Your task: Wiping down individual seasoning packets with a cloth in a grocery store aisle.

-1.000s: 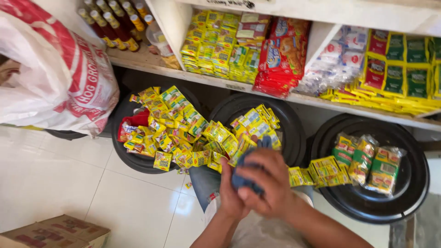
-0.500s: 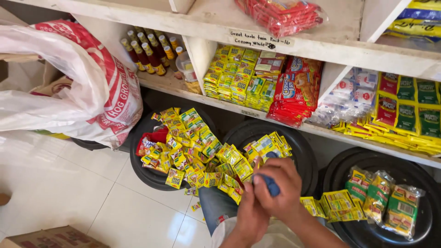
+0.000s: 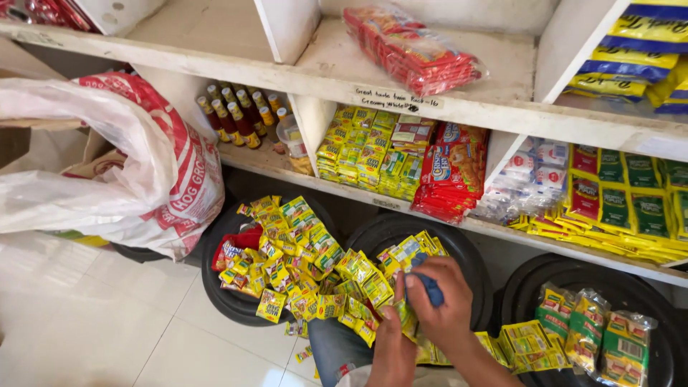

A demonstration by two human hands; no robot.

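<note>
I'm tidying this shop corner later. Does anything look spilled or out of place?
Yes. Yellow sachet strips spill over the rim of the left black basin, and a few loose sachets lie on the white floor tiles below.

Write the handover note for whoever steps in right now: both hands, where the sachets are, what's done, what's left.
Right hand: closed on a small blue tool, held over the yellow-green sachet strip.
Left hand: pinching that strip just below the tool.
Sachets: most heaped in the left black basin, strips trailing across the middle basin; bagged packs in the right basin.
Done: shelf compartment above already holds stacked sachets.
Left: the heap in the basins is still loose, not shelved.
</note>
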